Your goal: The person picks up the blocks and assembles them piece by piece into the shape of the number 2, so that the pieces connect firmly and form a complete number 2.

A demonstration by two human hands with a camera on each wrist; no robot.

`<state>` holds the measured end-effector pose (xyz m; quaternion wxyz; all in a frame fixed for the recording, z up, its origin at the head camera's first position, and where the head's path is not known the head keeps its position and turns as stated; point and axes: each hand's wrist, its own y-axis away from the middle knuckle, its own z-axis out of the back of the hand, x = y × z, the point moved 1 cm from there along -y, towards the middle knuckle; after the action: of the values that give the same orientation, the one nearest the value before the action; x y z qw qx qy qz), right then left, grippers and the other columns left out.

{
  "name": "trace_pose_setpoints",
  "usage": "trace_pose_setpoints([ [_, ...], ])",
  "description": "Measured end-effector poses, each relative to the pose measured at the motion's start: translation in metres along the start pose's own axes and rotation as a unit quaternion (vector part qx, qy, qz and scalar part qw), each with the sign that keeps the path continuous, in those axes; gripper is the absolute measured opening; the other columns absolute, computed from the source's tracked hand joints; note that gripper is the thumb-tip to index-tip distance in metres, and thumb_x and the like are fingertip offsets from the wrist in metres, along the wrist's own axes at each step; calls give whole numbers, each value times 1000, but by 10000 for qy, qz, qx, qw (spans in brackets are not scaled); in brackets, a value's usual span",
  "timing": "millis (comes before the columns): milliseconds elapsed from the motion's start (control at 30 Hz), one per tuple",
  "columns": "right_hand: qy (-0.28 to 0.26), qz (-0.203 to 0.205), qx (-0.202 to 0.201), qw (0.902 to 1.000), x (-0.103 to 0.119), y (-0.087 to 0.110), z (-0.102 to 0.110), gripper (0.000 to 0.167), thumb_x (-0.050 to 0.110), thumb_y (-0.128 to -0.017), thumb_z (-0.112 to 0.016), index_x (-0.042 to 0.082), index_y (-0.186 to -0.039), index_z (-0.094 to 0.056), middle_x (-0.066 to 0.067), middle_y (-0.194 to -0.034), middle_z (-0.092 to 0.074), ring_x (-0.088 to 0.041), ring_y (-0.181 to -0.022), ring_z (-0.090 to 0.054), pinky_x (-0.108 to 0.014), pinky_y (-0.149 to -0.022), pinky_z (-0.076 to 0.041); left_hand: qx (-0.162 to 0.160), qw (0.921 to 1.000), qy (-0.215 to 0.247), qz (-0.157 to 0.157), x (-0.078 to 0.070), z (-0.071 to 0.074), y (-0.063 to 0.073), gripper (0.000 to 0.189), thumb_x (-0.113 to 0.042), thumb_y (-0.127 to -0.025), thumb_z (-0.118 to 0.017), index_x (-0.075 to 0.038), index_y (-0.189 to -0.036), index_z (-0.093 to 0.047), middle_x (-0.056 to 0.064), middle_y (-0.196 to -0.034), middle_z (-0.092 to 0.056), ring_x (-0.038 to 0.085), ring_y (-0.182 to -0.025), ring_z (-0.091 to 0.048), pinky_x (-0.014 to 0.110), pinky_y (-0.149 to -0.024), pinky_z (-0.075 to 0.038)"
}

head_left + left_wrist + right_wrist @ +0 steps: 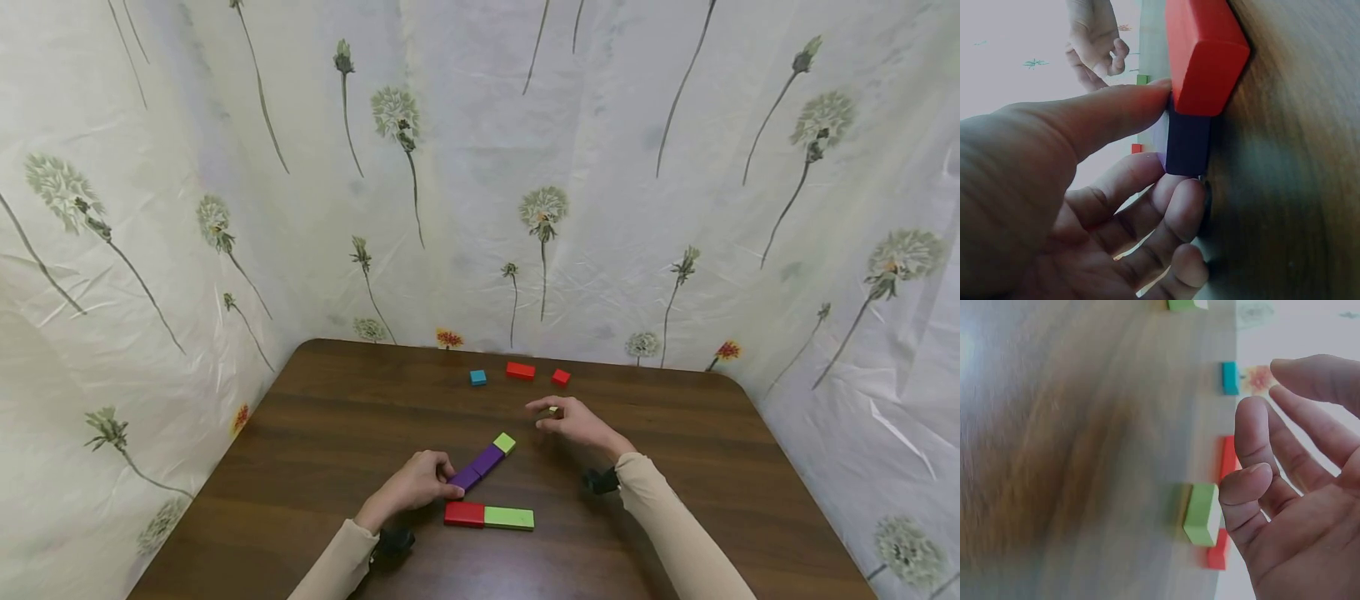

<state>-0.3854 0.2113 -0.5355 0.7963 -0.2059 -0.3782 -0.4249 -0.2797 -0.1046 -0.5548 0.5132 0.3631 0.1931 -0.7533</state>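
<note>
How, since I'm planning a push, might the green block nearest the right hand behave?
The green block likely stays stiff, judging by its crisp edges. With flat faces, it seems unlikely to roll. It would probably slide fairly easily across the smooth-looking table.

In the head view, we identify a wood-grain table [360, 400] at 6 o'clock and a pale cloth [468, 208] at 12 o'clock, bearing a printed dandelion [823, 118] at 2 o'clock and an orange flower [240, 419] at 8 o'clock.
</note>
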Motion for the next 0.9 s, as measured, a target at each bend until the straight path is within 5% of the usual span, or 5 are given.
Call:
trace_pose_setpoints([
  [233,185,-142,-323,9992,-6,3,16,38,23,-92,-66,9,-127,-62,-17,-121,-64,-28,-77,-58,-28,-64,-43,-17,10000,-35,-36,-1,0,0,27,-27,-80,-80,-6,-89,-65,-1,-77,-60,10,-66,-51,24,-57,-42],
  [567,22,-714,-1016,9923,-19,6,23,34,13,-94,-62,6,-127,-61,-16,-116,-66,-32,-89,-67,-34,-75,-52,41,9999,101,46,-2,0,2,28,-26,-79,-80,-5,-90,-65,0,-75,-59,12,-66,-51,24,-56,-41],
  [900,183,-927,-1481,9844,-30,5,26,32,12,-94,-61,1,-123,-62,-21,-114,-67,-32,-83,-67,-31,-66,-50,11,10000,53,6,-2,1,3,28,-27,-79,-80,-5,-90,-65,-1,-75,-59,11,-66,-51,24,-56,-41],
])
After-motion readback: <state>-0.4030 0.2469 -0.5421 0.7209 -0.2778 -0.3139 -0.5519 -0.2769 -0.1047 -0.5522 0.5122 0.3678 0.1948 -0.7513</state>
